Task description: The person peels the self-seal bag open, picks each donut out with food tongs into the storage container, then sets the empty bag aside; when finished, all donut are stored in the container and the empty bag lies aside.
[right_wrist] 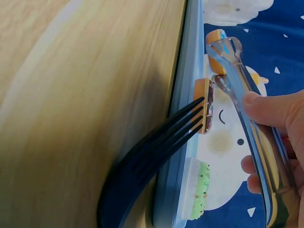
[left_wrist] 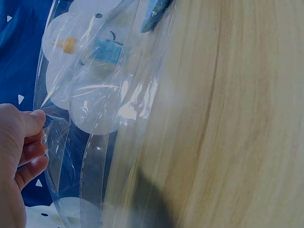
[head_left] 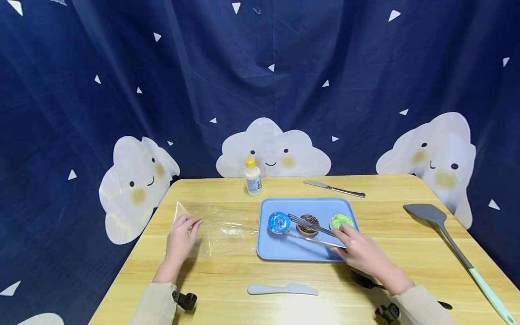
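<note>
My left hand (head_left: 181,238) pinches the edge of a clear plastic bag (head_left: 229,231), which stretches over the table toward the tray. In the left wrist view the thumb and fingers grip the bag's film (left_wrist: 95,99). My right hand (head_left: 361,249) holds metal tongs (head_left: 318,229) above a blue tray (head_left: 300,255). The tongs' arms are spread, their tips beside the blue-iced donut (head_left: 279,222). One arm crosses over the chocolate donut (head_left: 307,220). A green-iced donut (head_left: 340,220) lies at the tray's right, partly behind the hand.
A glue bottle (head_left: 253,177) with a yellow cap stands behind the tray, and a metal knife (head_left: 335,188) lies nearby. In front is a pale plastic knife (head_left: 283,289). A black fork (head_left: 363,280) lies beneath the right forearm; a grey spatula (head_left: 455,243) is at the far right.
</note>
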`<state>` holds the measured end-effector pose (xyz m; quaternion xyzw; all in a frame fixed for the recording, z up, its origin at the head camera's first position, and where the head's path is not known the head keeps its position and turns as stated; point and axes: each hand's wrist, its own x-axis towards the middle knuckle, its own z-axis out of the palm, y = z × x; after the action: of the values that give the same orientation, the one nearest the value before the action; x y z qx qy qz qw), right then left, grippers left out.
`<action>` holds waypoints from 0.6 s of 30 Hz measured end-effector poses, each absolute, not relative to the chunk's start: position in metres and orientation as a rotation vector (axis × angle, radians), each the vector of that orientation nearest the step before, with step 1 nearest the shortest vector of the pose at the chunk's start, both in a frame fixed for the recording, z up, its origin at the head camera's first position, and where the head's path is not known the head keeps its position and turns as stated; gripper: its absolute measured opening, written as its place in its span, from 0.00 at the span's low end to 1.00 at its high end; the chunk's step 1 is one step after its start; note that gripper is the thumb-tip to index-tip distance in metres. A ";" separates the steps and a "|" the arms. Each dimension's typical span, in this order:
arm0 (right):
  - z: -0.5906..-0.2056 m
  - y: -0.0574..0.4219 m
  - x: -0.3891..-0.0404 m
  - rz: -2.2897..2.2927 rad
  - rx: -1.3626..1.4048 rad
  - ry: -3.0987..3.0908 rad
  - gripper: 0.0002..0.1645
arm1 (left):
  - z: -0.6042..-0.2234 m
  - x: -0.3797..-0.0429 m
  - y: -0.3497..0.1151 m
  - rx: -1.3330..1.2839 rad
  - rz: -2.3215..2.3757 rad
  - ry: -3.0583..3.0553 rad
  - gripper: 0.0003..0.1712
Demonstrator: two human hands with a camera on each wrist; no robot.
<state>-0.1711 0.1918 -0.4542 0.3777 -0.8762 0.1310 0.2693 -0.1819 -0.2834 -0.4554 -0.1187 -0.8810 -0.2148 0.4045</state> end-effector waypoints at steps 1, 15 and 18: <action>-0.454 0.191 -0.171 0.346 1.015 -2.367 0.28 | -0.456 -0.182 -0.283 -0.301 -0.544 -2.224 0.07; -0.453 0.186 -0.175 0.324 0.994 -2.403 0.29 | -0.459 -0.182 -0.284 -0.311 -0.547 -2.221 0.07; -0.452 0.188 -0.175 0.359 1.004 -2.380 0.31 | -0.458 -0.182 -0.284 -0.303 -0.545 -2.225 0.08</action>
<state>-0.1749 0.1883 -0.4523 0.3713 -0.8803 0.1327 0.2640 -0.1818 -0.2843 -0.4584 -0.1201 -0.8811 -0.2157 0.4035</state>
